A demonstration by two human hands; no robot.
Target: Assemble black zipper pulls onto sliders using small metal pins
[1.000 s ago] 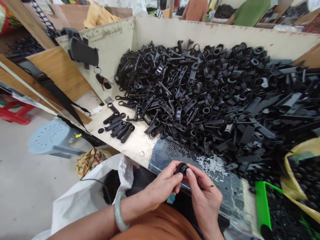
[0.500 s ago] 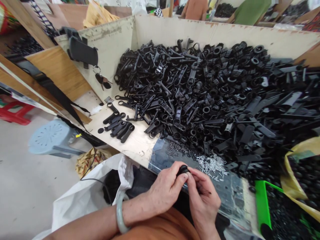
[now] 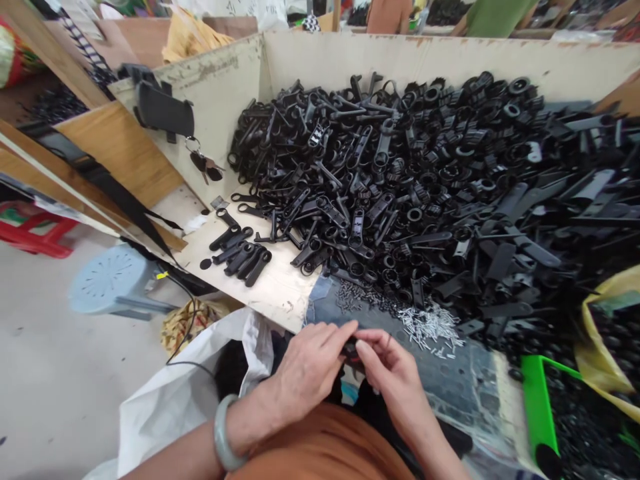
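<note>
My left hand, with a pale bangle on its wrist, has its fingers closed over a small black part. My right hand pinches the same part from the other side, thumb and forefinger near its edge. Most of the part is hidden by my fingers. Just beyond my hands, silver pins and small dark pieces lie on the grey sheet. A large heap of black plastic parts fills the bin behind them.
Several black assembled pieces lie on the pale board at left. A green crate and a yellow bag stand at right. White sack and blue stool are lower left. Keys hang from the bin wall.
My left hand has turned over, its back now upward and its fingers stretched across the black part. My right hand has shifted slightly, and the part is more covered. The view has moved a little.
</note>
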